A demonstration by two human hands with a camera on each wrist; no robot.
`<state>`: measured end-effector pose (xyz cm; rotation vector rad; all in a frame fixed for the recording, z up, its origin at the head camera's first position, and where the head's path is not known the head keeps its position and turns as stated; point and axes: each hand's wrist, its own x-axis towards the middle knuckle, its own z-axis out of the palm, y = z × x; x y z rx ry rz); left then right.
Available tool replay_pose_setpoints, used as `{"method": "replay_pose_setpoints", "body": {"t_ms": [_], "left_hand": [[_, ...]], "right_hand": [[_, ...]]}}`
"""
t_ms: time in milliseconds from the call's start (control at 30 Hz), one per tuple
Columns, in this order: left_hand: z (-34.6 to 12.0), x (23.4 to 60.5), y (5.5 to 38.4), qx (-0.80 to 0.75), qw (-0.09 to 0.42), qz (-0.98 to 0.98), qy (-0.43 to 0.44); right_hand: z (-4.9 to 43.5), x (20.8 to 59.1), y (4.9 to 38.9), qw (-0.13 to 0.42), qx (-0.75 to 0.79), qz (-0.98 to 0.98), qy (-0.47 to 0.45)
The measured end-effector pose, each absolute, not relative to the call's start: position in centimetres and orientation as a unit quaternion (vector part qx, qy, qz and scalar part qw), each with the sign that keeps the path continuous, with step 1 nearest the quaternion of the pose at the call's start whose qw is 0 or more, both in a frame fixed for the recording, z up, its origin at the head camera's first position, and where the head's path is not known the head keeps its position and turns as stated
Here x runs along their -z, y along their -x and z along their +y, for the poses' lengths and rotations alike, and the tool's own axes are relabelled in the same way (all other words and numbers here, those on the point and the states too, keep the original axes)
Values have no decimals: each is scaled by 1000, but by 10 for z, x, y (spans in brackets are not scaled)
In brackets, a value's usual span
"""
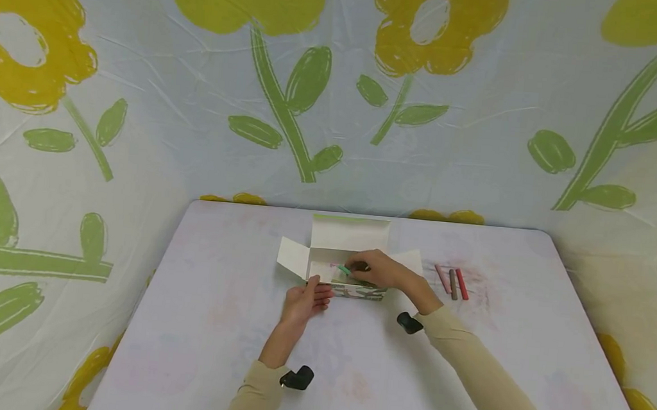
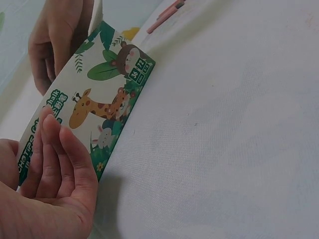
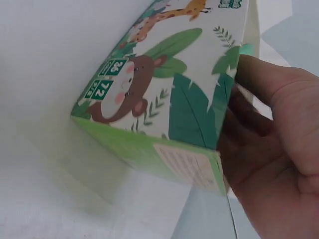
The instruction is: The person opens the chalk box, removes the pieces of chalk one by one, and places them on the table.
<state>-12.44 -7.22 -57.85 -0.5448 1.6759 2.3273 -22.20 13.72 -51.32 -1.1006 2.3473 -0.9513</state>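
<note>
A pale cloth (image 1: 170,77) with big yellow flowers hangs around three sides of a white table (image 1: 213,273). Two beige sleeves (image 1: 478,365) reach in from the near side. A box (image 1: 356,291) stands in the table's far half, near the middle, its flaps (image 1: 350,234) folded outward; leaves, a bear (image 3: 127,84) and a giraffe (image 2: 92,107) decorate its front. The left hand (image 1: 303,301) rests at the box's near left corner, thumb at the rim, fingers fairly straight and together along the front. The right hand (image 1: 378,268) reaches over the right half, bent fingers pinching a green chalk (image 1: 344,269) at the opening; whether it touches the bottom, I cannot tell. Right of the box, pink (image 1: 443,279), red (image 1: 461,284) and brown chalks (image 1: 453,285) lie side by side.
</note>
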Motion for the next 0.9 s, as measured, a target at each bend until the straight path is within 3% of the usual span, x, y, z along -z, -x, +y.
{"method": "replay_pose_setpoints", "body": {"t_ms": [567,900], "left_hand": [[-72,582,125,-797,109,564,187],[-72,581,124,-795,104,567,188]], "right_hand": [[185,490,225,108,455,824,321],[224,472,222,119,490,837,215]]}}
